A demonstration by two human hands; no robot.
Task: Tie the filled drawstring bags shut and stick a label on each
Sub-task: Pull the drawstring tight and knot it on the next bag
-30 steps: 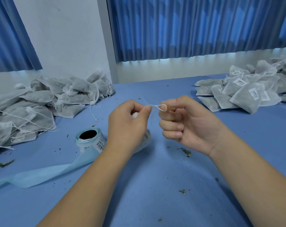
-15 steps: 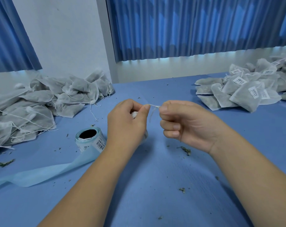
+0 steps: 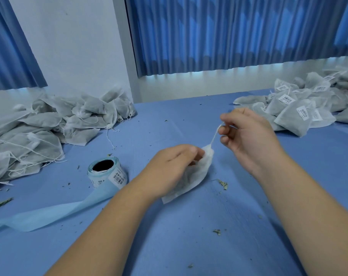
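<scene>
- Blue curtains (image 3: 228, 32) and a pale wall (image 3: 79, 46) close off the far side, and the blue desk (image 3: 189, 236) runs right up to them; its near edge falls below the view.
- Your left hand (image 3: 169, 170) grips the neck of one white drawstring bag (image 3: 191, 180), fingers curled round the gathered top. Most of the bag sits behind that hand, so only its lower corner and its puckered mouth show, low over the middle of the desk.
- Your right hand (image 3: 248, 136) pinches the drawstring (image 3: 215, 136) between thumb and fingertip, the other fingers curled. The cord runs taut from the bag's mouth up to the pinch.
- Whether a knot sits at the mouth cannot be told; the gathers and your left fingertips cover it.
- On your left, the pile of unlabelled bags (image 3: 49, 124) trails loose cords and is cut off by the frame edge.
- On your right, the pile of labelled bags (image 3: 292, 114) runs out of view too; the print on its labels is too small to read.
- Your label roll (image 3: 107, 174) stands just beside your left forearm, and its blue backing strip (image 3: 49, 214) lies across the desk and leaves the frame at the left.
- Bare desk opens between your forearms and beyond your hands toward the wall, with dried leaf crumbs (image 3: 223, 184) scattered on it.
- Both piles lie well apart from the held bag.
</scene>
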